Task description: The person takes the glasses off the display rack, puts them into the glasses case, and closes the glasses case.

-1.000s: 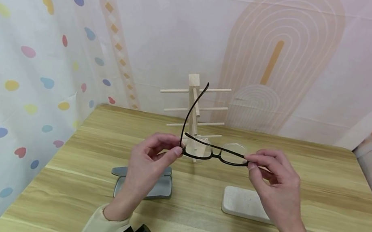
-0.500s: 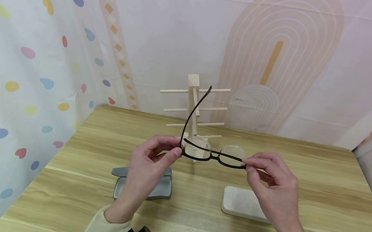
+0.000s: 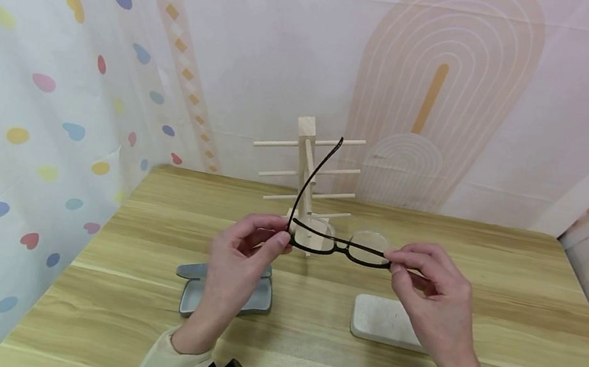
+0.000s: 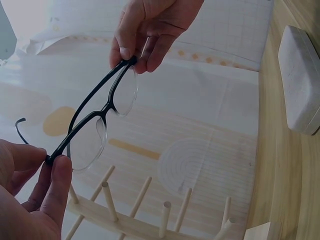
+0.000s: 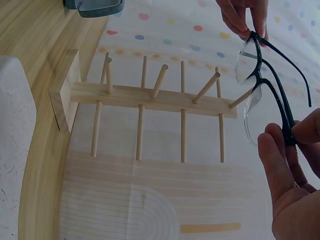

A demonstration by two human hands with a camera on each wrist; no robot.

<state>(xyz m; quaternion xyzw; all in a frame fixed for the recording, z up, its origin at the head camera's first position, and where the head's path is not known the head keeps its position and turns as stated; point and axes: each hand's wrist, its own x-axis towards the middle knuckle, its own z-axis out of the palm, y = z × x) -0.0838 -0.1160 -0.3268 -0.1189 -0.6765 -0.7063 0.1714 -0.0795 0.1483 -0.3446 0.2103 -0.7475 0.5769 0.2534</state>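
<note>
A pair of black half-rim eyeglasses (image 3: 340, 249) is held in the air between both hands, in front of a wooden peg stand (image 3: 305, 146). My left hand (image 3: 241, 265) pinches the frame's left hinge corner, and the temple arm there sticks out and up. At the opposite corner, the thumb and fingers of my right hand (image 3: 437, 292) grip the frame; the temple on that side lies folded across behind the lenses. The left wrist view shows the eyeglasses (image 4: 105, 110) pinched at both ends. In the right wrist view the unfolded temple points away to the right.
An open grey glasses case (image 3: 258, 297) lies on the wooden table (image 3: 299, 366), partly behind my left forearm. A whitish closed case (image 3: 385, 321) sits partly hidden by my right hand. Behind the table hangs a patterned curtain (image 3: 268, 62).
The eyeglasses have dropped slightly, and the raised temple's tip has swung a little to the right. The left hand has shifted slightly right; both hands keep their grip.
</note>
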